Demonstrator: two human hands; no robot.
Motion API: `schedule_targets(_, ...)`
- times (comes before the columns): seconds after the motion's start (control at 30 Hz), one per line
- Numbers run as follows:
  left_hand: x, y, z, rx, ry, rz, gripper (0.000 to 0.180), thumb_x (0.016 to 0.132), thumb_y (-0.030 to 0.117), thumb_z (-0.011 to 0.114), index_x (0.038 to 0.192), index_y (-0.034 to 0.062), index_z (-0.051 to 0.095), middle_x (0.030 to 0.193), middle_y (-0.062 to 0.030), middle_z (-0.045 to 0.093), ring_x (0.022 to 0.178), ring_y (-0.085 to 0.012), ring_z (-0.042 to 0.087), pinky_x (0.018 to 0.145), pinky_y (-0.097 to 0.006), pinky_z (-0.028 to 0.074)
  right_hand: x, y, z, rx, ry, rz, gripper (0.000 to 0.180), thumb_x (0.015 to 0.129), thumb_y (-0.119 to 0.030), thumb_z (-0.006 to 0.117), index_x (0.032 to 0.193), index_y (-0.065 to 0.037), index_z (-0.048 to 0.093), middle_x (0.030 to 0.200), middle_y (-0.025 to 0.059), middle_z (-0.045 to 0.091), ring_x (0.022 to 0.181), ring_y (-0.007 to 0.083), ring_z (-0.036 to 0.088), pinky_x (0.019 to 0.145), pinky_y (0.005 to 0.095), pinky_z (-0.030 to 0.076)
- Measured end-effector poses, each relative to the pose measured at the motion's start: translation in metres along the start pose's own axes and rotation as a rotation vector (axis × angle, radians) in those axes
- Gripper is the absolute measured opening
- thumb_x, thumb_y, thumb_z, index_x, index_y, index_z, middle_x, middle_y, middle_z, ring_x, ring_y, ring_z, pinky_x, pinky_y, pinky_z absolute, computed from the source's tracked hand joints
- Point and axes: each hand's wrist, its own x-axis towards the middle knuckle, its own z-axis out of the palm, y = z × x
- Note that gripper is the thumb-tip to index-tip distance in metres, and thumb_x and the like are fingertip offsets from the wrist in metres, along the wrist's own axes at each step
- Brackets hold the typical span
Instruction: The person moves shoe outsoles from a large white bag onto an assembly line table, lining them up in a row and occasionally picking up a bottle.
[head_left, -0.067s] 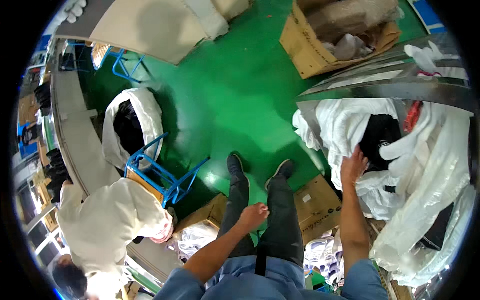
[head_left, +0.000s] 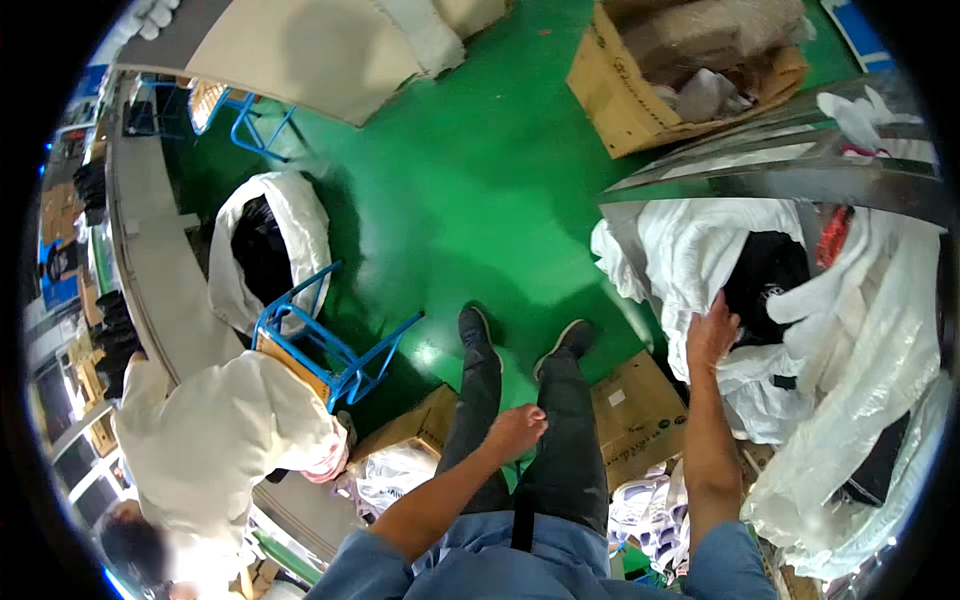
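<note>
My left hand (head_left: pixel 517 430) is closed in front of my lap, above my dark trousers. Whether anything lies inside its curled fingers is hidden. On the right, my right hand (head_left: pixel 712 334) is closed at the opening of a white sack (head_left: pixel 688 245), with its fingers at the rim. Black fabric pieces (head_left: pixel 765 275) lie inside the sack, just beyond those fingertips. Loose folds of the white sack spread under my right wrist.
A blue-framed stool (head_left: pixel 330 350) and a white sack with black contents (head_left: pixel 312 220) stand left. A person in a cream top (head_left: pixel 220 430) sits beside them. Cardboard boxes (head_left: pixel 640 415) flank my legs. An open carton (head_left: pixel 625 105) sits far right, near a metal-edged table (head_left: pixel 790 183).
The whole view has shifted very slightly. Both hands keep nearly the same place and pose.
</note>
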Motion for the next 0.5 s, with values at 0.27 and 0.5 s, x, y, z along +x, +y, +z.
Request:
schedule_targets(0.27, 0.027, 0.044, 0.016, 0.086, -0.021, 0.15, 0.026, 0.096, 0.029, 0.068, 0.108, 0.0058, 0.066, 0.098, -0.0135, 0.074, 0.09, -0.0279, 0.073, 0.08, -0.037, 0.057, -0.017, 0.006, -0.021, 0.386, -0.108, -0.037, 0.027, 0.096, -0.014, 0.055, 0.113, 0.007, 0.058, 0.11, 0.0299, 0.063, 0.105, 0.0486, 0.061, 0.089, 0.0519, 0.047)
schedule_targets(0.5, 0.014, 0.032, 0.032, 0.395, 0.081, 0.414, 0.023, 0.096, 0.027, 0.068, 0.105, 0.0058, 0.065, 0.088, -0.0077, 0.071, 0.081, -0.0268, 0.07, 0.077, -0.038, 0.057, -0.013, -0.001, -0.006, 0.522, -0.178, 0.039, 0.025, 0.102, -0.018, 0.047, 0.107, 0.007, 0.048, 0.096, 0.0369, 0.064, 0.094, 0.0557, 0.062, 0.08, 0.0574, 0.047)
